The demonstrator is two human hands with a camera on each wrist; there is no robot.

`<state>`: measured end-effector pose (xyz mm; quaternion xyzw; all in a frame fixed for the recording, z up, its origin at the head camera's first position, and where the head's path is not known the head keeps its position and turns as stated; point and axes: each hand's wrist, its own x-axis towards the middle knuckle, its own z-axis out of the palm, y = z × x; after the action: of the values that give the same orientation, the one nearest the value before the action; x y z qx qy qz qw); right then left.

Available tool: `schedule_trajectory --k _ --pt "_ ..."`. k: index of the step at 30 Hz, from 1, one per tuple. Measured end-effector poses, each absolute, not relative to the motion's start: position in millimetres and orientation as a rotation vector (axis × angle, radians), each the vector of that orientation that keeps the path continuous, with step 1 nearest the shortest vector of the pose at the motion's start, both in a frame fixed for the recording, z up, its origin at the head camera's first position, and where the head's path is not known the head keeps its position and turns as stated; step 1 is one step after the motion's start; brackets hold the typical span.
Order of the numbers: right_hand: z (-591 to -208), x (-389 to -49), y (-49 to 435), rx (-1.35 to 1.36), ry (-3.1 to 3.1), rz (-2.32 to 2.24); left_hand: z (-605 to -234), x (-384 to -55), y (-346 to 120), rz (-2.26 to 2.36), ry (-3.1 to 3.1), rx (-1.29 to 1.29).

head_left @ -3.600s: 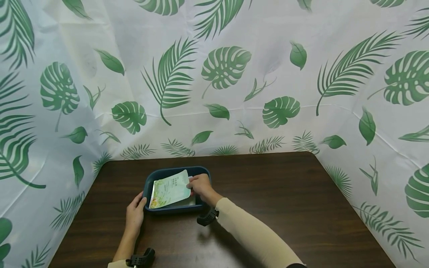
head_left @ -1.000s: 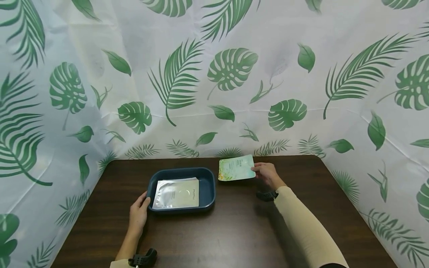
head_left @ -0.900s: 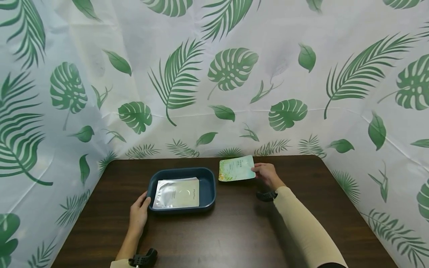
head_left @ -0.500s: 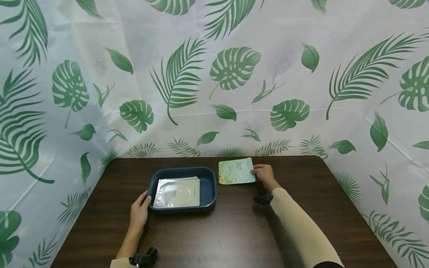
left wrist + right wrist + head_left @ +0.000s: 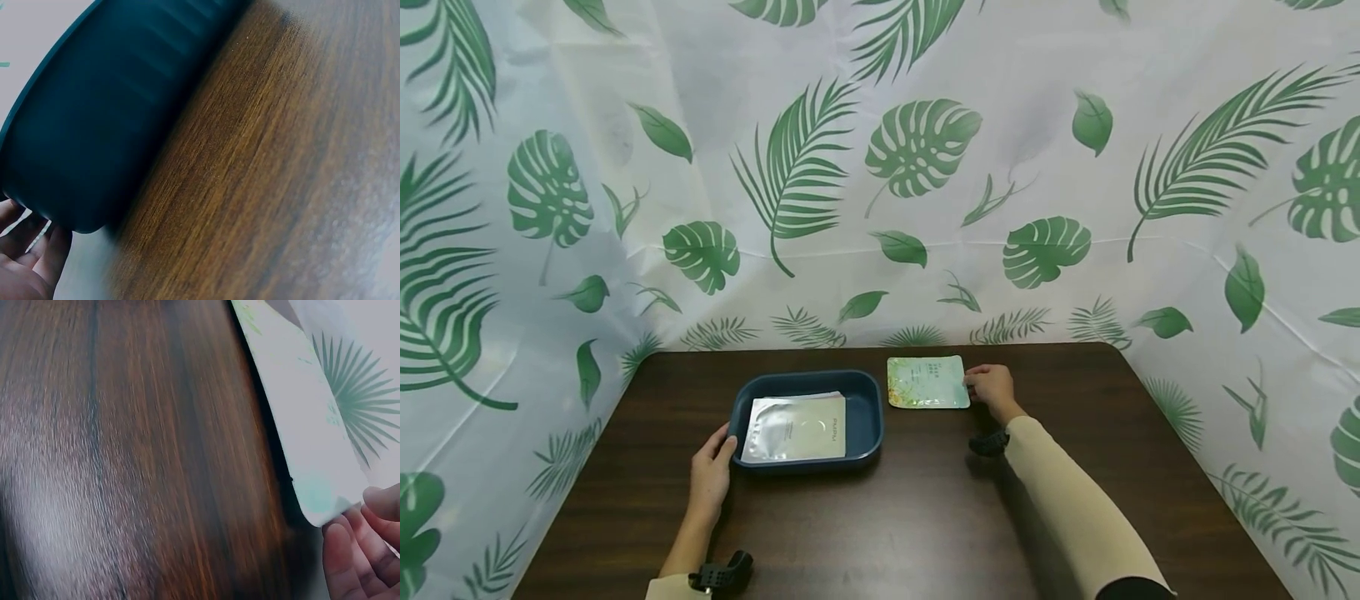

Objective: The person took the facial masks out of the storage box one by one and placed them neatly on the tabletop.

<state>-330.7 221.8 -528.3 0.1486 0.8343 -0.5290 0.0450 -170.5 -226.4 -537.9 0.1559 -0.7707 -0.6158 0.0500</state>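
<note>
Right hand (image 5: 992, 388) pinches pouch (image 5: 927, 383); left hand (image 5: 710, 475), loose-fingered, touches tray (image 5: 865, 418) holding packets (image 5: 797, 429) nearby.

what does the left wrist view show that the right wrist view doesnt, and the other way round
Only the left wrist view shows the blue tray, seen from outside along its wall, and the left hand with its fingers at the tray's end.

Only the right wrist view shows the pale green packet and the right hand pinching its edge.

Both show the dark wood table and part of the pale backdrop, though its palm leaf print is clear only in the right wrist view.
</note>
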Motion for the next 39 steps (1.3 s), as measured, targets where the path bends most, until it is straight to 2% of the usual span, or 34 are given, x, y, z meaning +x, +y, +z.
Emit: schedule_trajectory --k 17,33,39 --pt "-506 -327 225 0.388 2.379 -1.773 -537 -169 -227 -1.894 -2.352 0.473" --pt "-462 -316 181 0.186 2.096 -1.906 -538 -169 -228 -1.883 -2.353 0.457" --pt "-458 -315 163 0.135 2.001 -1.957 -538 -170 -228 -1.880 -2.351 0.456"
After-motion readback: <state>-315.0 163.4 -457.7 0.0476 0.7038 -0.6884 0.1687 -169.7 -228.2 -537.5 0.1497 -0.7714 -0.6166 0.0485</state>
